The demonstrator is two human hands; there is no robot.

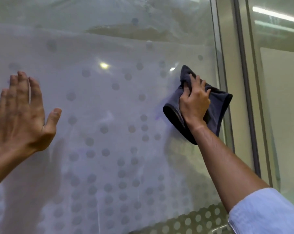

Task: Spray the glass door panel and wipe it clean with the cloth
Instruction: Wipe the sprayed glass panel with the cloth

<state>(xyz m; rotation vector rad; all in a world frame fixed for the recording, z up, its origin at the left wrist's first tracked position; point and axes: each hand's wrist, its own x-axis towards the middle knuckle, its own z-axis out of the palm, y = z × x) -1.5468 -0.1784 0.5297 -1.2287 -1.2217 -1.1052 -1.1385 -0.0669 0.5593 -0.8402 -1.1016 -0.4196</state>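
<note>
the glass door panel (100,107) fills nearly the whole view, close in front of the person, frosted with rows of grey dots and carrying a milky haze over most of its face. a clearer patch shows along the top, and another low on the right where the dots stand out sharp. its right edge meets a metal frame (227,81), with a second pane beyond that.

the cloth (217,105) is dark and bunched, pressed against the glass near that right edge, about mid-height. the right hand (194,103) has it: fingers curled over the folds, pinching the fabric into a wad, with loose corners sticking out above and to the right. a pale blue sleeve (268,211) is pushed up the forearm.

the left hand (21,112) is flat on the glass far over on the left, fingers straight and close together, thumb spread out, holding nothing; it looks to be steadying the panel.

no spray bottle is in view, so i'd judge the spraying is done and the wiping is in hand, with a good deal of haze left. the next move, i'd guess, is to draw the cloth leftward across the misted middle in overlapping passes, keeping firm pressure, and the left hand will have to shift off the glass before the cloth gets there.
</note>
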